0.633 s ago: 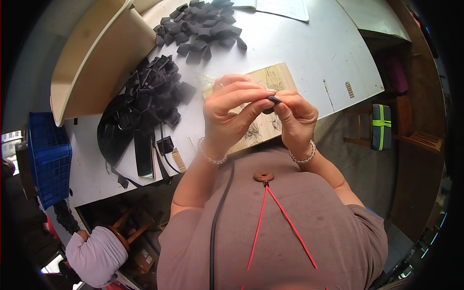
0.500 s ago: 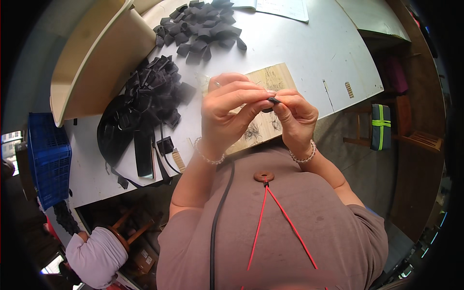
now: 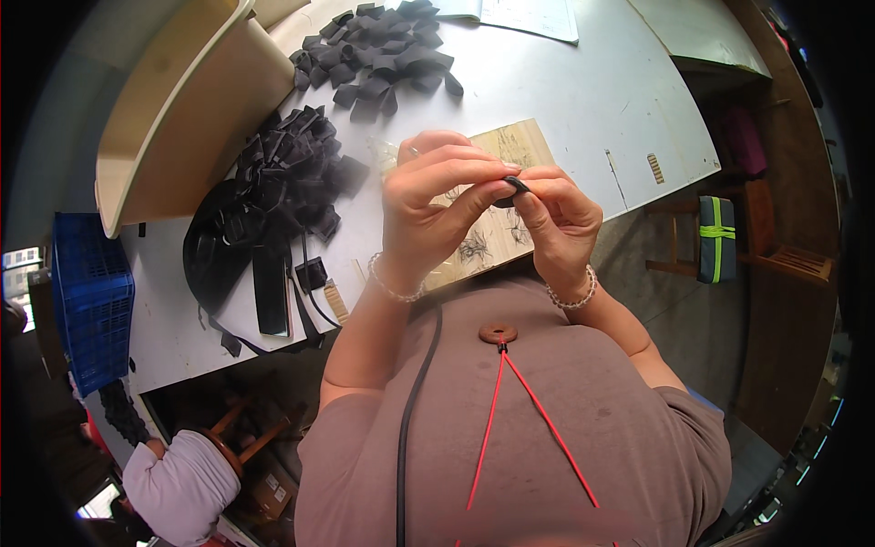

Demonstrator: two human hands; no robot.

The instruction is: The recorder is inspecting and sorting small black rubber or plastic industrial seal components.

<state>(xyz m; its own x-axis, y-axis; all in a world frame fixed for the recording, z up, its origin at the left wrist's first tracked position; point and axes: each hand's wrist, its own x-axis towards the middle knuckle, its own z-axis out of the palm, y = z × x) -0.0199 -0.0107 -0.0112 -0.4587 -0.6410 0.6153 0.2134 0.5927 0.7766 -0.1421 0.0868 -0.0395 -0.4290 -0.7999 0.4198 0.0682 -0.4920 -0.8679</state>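
Observation:
A small black strip-like piece, probably fabric, is pinched between both hands above a wooden board. My left hand grips it from the left with thumb and forefinger. My right hand holds its other side between thumb and fingers. Much of the piece is hidden by the fingertips. Dark thread-like scraps lie on the board beneath the hands. Left of them, on the white table, sits a heap of folded black pieces, and farther off lies a second pile of black pieces.
A black phone-like slab lies near the table's front edge. A curved beige panel rises at the left, beside a blue crate. An open notebook lies at the far side. Another person in a pale top is at lower left.
The black piece has turned between my fingertips and more of it shows now. My hands have otherwise stayed almost in place.

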